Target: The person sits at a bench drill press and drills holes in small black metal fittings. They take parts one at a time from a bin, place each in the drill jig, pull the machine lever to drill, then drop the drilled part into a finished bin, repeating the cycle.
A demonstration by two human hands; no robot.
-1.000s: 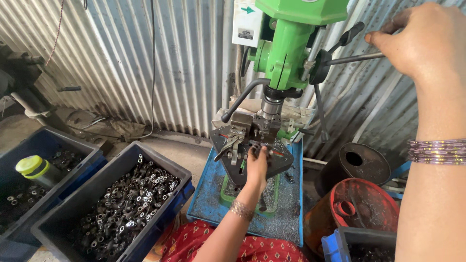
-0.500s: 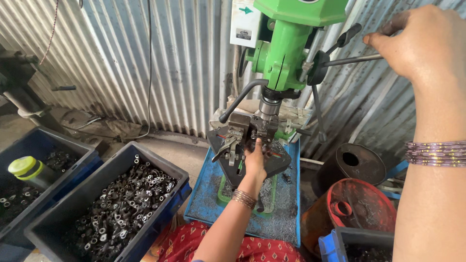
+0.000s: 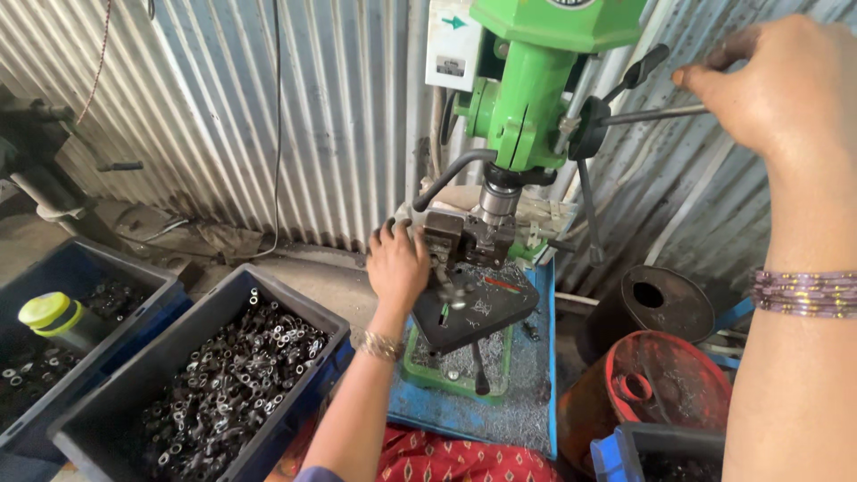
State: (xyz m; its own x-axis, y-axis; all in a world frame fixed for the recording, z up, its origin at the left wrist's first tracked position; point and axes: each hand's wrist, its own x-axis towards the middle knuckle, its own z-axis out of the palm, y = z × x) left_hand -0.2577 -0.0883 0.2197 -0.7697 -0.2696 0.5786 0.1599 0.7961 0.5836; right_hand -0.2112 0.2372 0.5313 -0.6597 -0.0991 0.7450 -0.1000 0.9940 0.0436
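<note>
Right hand (image 3: 786, 85) clamped on feed lever (image 3: 652, 113) at 2 o'clock, left hand (image 3: 397, 266), fingers curled on the vise (image 3: 460, 239) holding the part under the chuck (image 3: 495, 203): risk—spindle descending could catch those fingertips.
</note>
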